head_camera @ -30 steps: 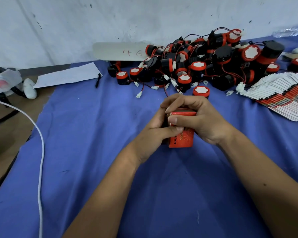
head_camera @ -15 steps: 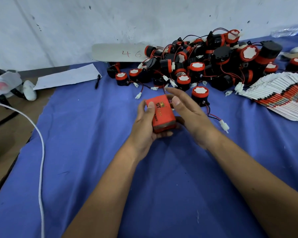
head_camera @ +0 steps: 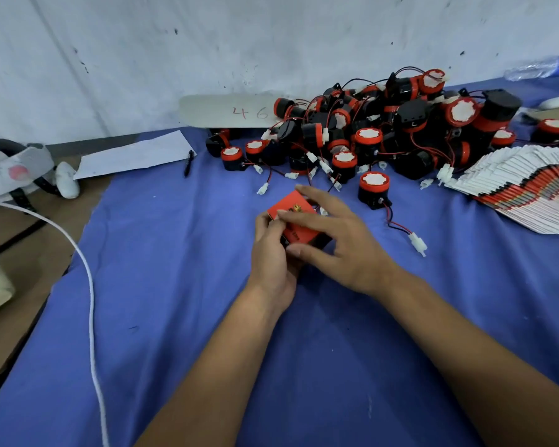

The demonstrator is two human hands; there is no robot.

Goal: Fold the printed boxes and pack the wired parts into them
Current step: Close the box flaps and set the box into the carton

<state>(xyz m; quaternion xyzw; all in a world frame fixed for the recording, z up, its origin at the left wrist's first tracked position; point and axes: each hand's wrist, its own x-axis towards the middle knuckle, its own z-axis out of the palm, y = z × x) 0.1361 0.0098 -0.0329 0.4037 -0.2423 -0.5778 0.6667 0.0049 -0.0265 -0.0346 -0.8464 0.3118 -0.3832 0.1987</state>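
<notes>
A small red printed box [head_camera: 290, 204] is held just above the blue cloth [head_camera: 175, 285], tilted with one corner pointing away. My left hand [head_camera: 271, 253] grips it from the near left side with curled fingers. My right hand [head_camera: 339, 240] lies over its top with fingers spread and fairly straight, index finger across the printed face, thumb at the near edge. A heap of black and red wired parts [head_camera: 384, 133] lies behind. One wired part [head_camera: 373, 188] stands apart, its white connector [head_camera: 417, 243] trailing to the right.
A fanned stack of flat unfolded boxes [head_camera: 530, 188] lies at the right. Far left on the cloth are a paper sheet [head_camera: 136, 154] and a pen [head_camera: 189, 162]. A white cable [head_camera: 88, 279] runs down the left edge. A wall stands close behind.
The box went from clasped upright between both hands to my left hand alone, then tilted. My right hand let go, opened, and now lies spread over the box's top.
</notes>
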